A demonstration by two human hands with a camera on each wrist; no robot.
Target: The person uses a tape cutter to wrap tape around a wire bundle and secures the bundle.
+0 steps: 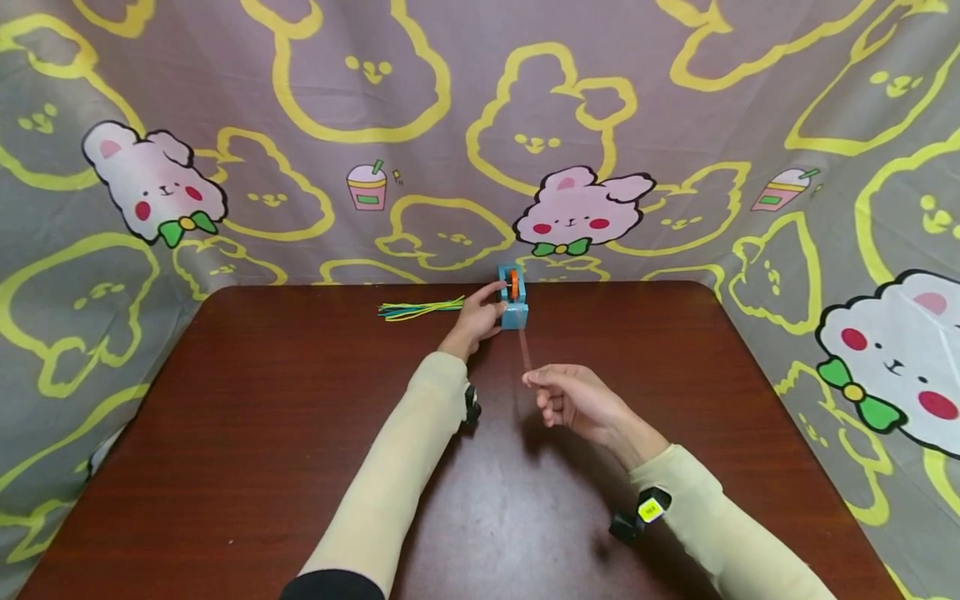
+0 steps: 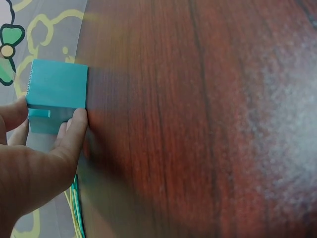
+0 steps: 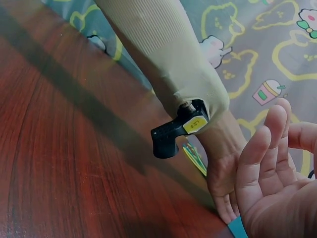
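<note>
A light-blue tape dispenser (image 1: 514,317) with an orange reel (image 1: 514,283) stands at the table's far edge. My left hand (image 1: 478,318) grips its left side; in the left wrist view, thumb and fingers hold the blue body (image 2: 58,83). A strip of clear tape (image 1: 525,352) runs from the dispenser toward me. Its near end is pinched between thumb and index finger of my right hand (image 1: 577,404), raised over the table. The right wrist view shows the right hand's other fingers (image 3: 270,153) loosely bent; its pinch is hidden there.
A bundle of thin yellow, green and teal strands (image 1: 420,310) lies left of the dispenser, close to my left hand. Behind the dark red-brown table (image 1: 247,433) hangs a patterned cloth (image 1: 450,167), which continues along both sides.
</note>
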